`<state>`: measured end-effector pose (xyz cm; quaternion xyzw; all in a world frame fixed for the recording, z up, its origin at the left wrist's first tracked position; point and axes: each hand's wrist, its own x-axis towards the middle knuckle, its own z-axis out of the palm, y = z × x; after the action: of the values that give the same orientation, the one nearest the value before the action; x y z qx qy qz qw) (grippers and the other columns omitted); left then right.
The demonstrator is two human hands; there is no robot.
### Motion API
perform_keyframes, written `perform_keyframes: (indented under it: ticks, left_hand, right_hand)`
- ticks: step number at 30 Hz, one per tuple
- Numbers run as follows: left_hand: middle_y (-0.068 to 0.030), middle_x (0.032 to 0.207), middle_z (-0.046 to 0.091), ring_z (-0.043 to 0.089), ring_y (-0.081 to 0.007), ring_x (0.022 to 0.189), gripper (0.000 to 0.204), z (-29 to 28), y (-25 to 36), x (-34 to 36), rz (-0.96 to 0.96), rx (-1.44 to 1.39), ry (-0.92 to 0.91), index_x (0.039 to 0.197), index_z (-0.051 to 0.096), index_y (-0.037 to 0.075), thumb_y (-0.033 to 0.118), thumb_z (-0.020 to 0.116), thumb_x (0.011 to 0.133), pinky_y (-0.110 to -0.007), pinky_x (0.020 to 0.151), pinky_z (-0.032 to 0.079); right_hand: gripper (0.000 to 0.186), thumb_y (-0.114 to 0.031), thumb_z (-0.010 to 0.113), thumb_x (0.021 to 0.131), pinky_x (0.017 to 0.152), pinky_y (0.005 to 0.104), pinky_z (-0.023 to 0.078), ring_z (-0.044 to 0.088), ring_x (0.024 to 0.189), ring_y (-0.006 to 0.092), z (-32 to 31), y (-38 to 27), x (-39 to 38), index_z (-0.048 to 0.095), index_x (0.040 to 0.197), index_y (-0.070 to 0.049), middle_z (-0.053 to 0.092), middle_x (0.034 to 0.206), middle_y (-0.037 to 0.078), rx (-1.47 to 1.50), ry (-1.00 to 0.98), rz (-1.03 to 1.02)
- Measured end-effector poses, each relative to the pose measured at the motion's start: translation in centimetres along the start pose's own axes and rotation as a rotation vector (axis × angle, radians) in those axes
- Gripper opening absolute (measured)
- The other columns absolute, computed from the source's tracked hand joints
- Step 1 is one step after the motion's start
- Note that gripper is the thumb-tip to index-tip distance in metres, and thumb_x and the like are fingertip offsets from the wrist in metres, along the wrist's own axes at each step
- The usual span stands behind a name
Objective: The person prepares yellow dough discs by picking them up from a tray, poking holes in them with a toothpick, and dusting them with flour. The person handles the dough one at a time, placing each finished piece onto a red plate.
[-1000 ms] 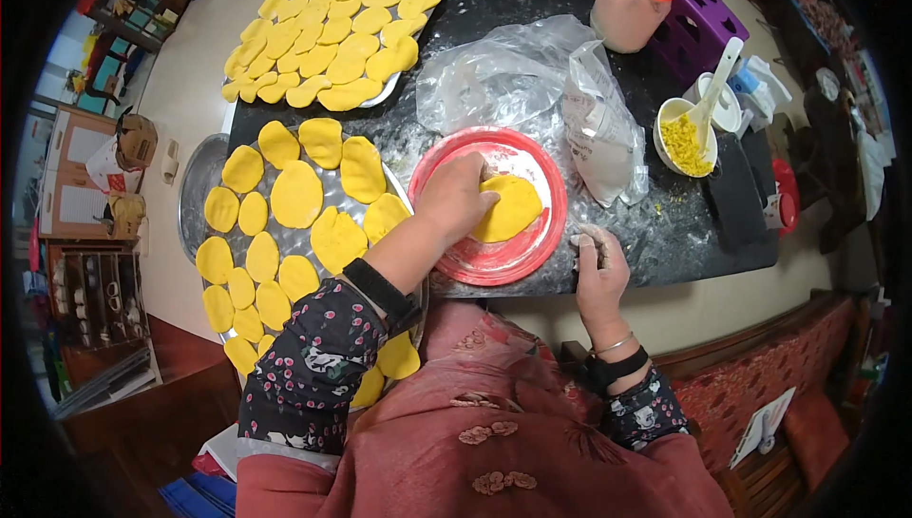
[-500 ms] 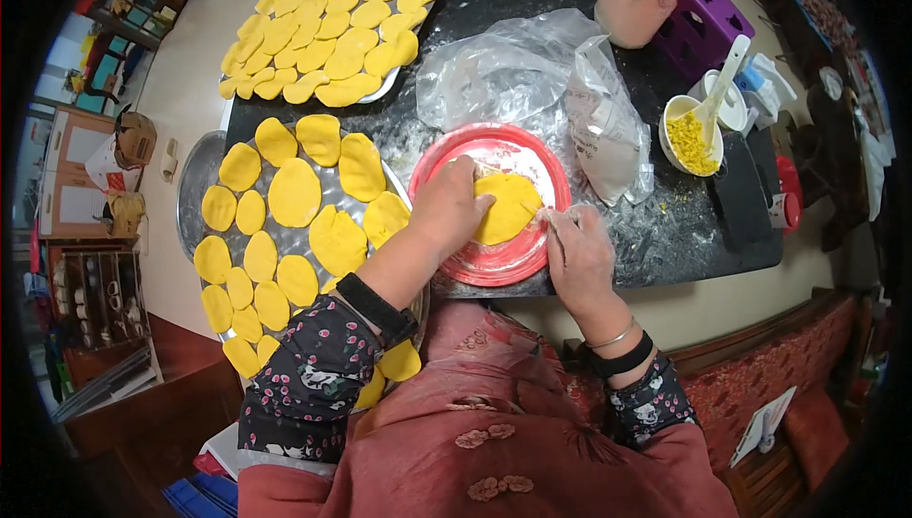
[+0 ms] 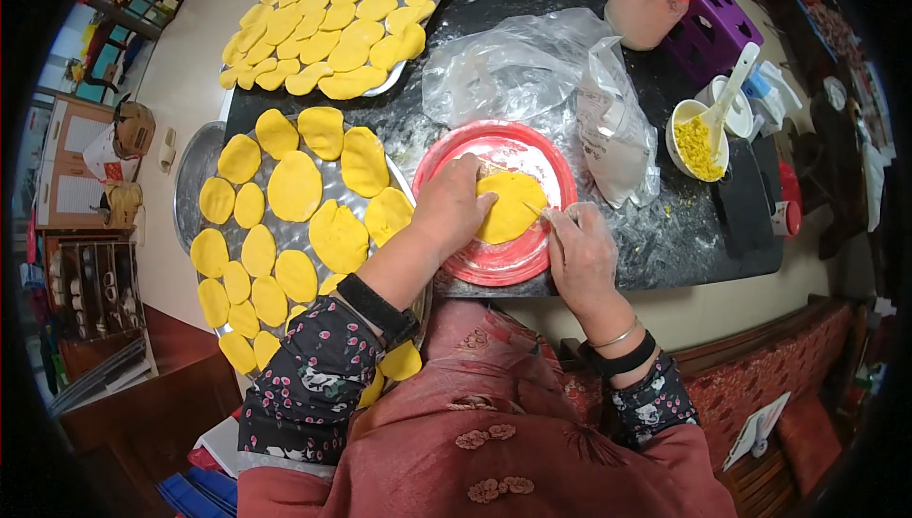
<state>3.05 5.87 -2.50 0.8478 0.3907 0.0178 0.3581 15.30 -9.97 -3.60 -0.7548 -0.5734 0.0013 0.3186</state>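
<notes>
A flat round of yellow dough [image 3: 506, 209] lies over a flour-dusted red plate [image 3: 482, 277] at the table's front edge. My left hand [image 3: 450, 208] is closed on the dough's left edge, thumb on top and fingers partly hidden. On the other side, my right hand [image 3: 581, 250], dusted with flour, is pinched around a thin pale stick [image 3: 538, 210]. The stick's tip reaches the dough's right edge; most of it is hidden in my fingers. Beneath my left forearm, a round metal tray [image 3: 195, 197] carries several separate yellow dough rounds [image 3: 295, 189].
Many overlapping dough rounds [image 3: 337, 16] cover a tray at the far left. Behind the plate lie a crumpled clear bag [image 3: 494, 67] and a flour bag [image 3: 613, 143]. To the right stand an orange-lidded jar [image 3: 650, 7], a purple basket [image 3: 708, 33] and a bowl with yellow shreds and a spoon [image 3: 698, 143].
The view has shifted slightly. Both hands keep their places at the dough, and the right hand's pinch has moved only a little at its right edge.
</notes>
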Motion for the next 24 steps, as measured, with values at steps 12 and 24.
perform_keyframes:
  ticks: [12,24]
  left_hand:
    - [-0.0227,0.100,0.060,0.057,-0.0384,0.097,0.031,0.25,-0.15,-0.06,0.013,0.018,0.021,0.101,0.052,-0.001,0.016,0.067,0.079,-0.044,0.084,0.045]
    - [-0.0226,0.100,0.060,0.057,-0.0384,0.096,0.031,0.54,-0.34,-0.15,0.020,0.028,0.047,0.101,0.052,0.000,0.015,0.067,0.078,-0.044,0.083,0.045]
  right_hand:
    - [0.015,-0.003,0.062,0.077,0.065,0.0387,0.046,0.055,0.075,0.0293,0.47,-0.05,0.19,0.063,0.092,-0.002,0.053,0.081,0.012,-0.017,0.015,0.010]
    - [0.016,-0.004,0.063,0.078,0.067,0.0378,0.047,0.057,0.077,0.0291,0.69,0.16,0.22,0.064,0.094,-0.003,0.055,0.084,0.012,0.052,0.054,0.069]
